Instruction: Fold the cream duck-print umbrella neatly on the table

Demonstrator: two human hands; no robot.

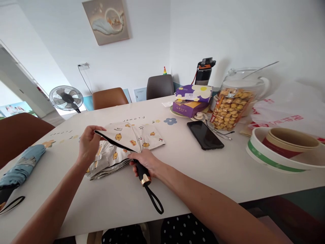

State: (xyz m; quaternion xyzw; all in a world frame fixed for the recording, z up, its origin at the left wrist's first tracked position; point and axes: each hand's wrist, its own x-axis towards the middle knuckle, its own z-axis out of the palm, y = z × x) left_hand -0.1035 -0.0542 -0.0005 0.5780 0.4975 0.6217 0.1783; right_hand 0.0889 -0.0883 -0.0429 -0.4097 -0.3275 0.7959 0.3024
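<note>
A white umbrella printed with small yellow cartoon figures lies collapsed on the table, its folds loosely spread and dark-edged. My right hand is wrapped round the top of its black handle, whose copper-coloured end and black wrist loop point towards me. My left hand pinches the edge of one canopy panel at the left and holds it lifted above the other folds. Over at the left edge lies a second umbrella, light blue and rolled up, with a dark handle and loop.
On the right of the white table are a black phone, eyeglasses, a jug of snacks, purple boxes, a dark bottle and stacked paper bowls. Chairs and a fan stand beyond.
</note>
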